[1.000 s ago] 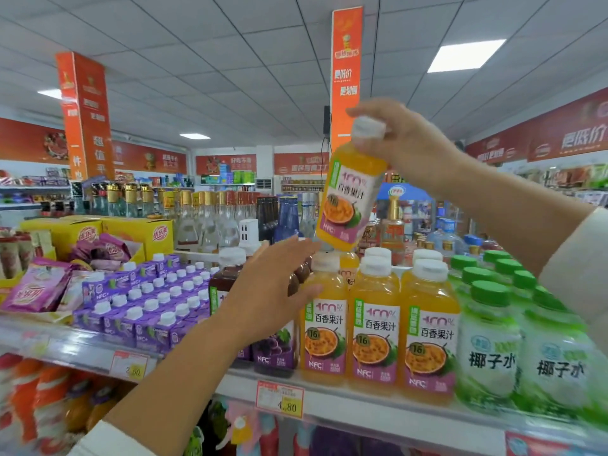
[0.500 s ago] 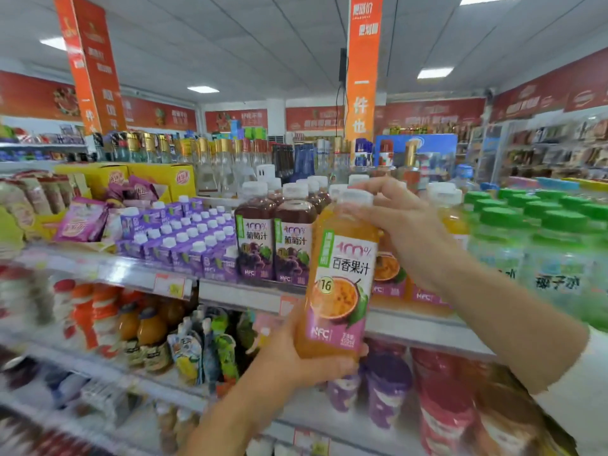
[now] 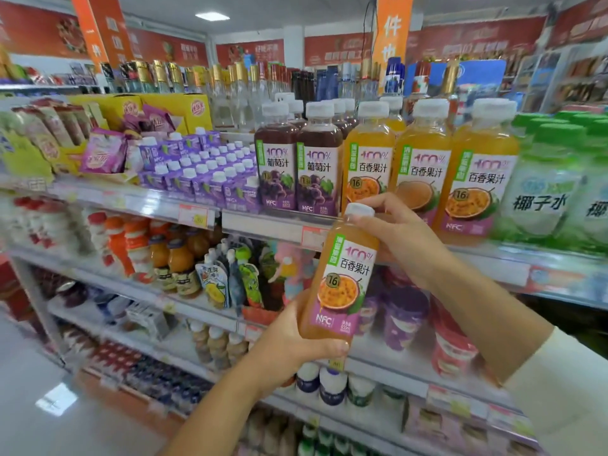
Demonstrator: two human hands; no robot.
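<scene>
The orange plastic juice bottle with white cap [image 3: 340, 274] is held tilted in front of the metal shelf [image 3: 263, 225] edge. The left hand [image 3: 289, 347] fingers curl around its base; the right hand [image 3: 404, 238] fingers pinch its neck.

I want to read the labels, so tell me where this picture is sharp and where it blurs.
Head view: the held juice bottle and the grape juice bottles read sharply; the snack bags at left and coconut-water bottles at right smear; light glares off the floor.

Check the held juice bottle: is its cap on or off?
On. A white cap tops the juice bottle; right hand grips its neck, left hand its base.
</scene>
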